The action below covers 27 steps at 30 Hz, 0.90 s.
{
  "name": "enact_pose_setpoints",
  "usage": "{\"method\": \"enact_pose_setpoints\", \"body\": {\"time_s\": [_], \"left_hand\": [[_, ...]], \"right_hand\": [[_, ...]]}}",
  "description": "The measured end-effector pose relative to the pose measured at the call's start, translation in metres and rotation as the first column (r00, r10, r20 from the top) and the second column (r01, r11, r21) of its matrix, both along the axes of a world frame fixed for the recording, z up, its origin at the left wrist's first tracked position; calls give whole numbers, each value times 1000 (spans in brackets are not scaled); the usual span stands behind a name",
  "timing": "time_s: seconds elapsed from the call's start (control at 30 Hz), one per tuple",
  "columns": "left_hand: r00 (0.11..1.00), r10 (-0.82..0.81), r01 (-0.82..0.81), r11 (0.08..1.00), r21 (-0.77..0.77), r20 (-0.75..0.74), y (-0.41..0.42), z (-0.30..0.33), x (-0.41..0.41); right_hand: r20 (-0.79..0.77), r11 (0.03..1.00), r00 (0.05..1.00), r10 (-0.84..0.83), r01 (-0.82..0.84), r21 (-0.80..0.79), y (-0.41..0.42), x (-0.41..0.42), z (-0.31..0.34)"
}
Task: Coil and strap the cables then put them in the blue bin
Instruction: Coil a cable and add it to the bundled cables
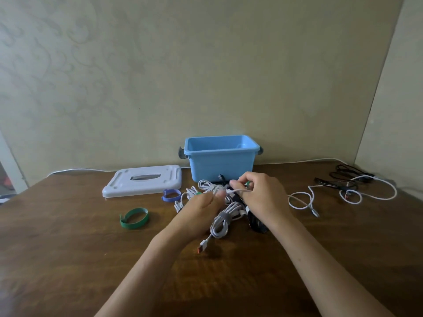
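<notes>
Strapping step: left hand [201, 205] and right hand [258, 194] pinching a white cable coil [211, 187] with a green strap, just before the empty blue bin [220, 156]. Next, probably: cinching the strap closed, then binning.

Brown wooden table [68, 259] spans the lower view. Flat white plastic lid with central slot [143, 180] lies on it at far left-centre. Pale beige patterned wall [160, 76] rises directly behind the table's far edge.
</notes>
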State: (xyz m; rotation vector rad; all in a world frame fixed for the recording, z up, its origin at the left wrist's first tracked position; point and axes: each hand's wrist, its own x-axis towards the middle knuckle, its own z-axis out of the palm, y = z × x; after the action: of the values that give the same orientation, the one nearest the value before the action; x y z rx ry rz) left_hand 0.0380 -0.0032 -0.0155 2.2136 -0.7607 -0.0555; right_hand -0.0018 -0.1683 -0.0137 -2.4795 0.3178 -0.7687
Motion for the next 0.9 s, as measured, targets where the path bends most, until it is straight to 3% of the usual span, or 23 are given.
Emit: {"method": "enact_pose_setpoints", "body": {"time_s": [0.07,0.17,0.27,0.4,0.63,0.8,0.9], "left_hand": [[994,112,-108,985,-135,17,5,2,7],[980,194,-199,927,-317,-47,13,5,18],[963,269,-253,922,-293,15,13,1,21],[943,322,-287,913,-291,79,8,-6,18],[996,93,-91,926,-367,-14,-2,-8,4],[976,-41,-72,867,-492,-215,-2,-2,-5],[975,-48,-76,846,-528,-217,-1,-2,-1]], "right_hand": [[-8,989,998,-65,63,-136,-8,1,1],[-61,997,997,52,-54,-46,-21,-1,5],[-116,951,946,302,-290,111,-11,-2,5],[-73,865,869,490,-474,163,14,-5,1],[126,874,892,434,-451,182,25,-5,1],[89,851,873,479,-487,196,29,-4,-4],[80,841,855,512,-518,158,33,-4,-9]]}}
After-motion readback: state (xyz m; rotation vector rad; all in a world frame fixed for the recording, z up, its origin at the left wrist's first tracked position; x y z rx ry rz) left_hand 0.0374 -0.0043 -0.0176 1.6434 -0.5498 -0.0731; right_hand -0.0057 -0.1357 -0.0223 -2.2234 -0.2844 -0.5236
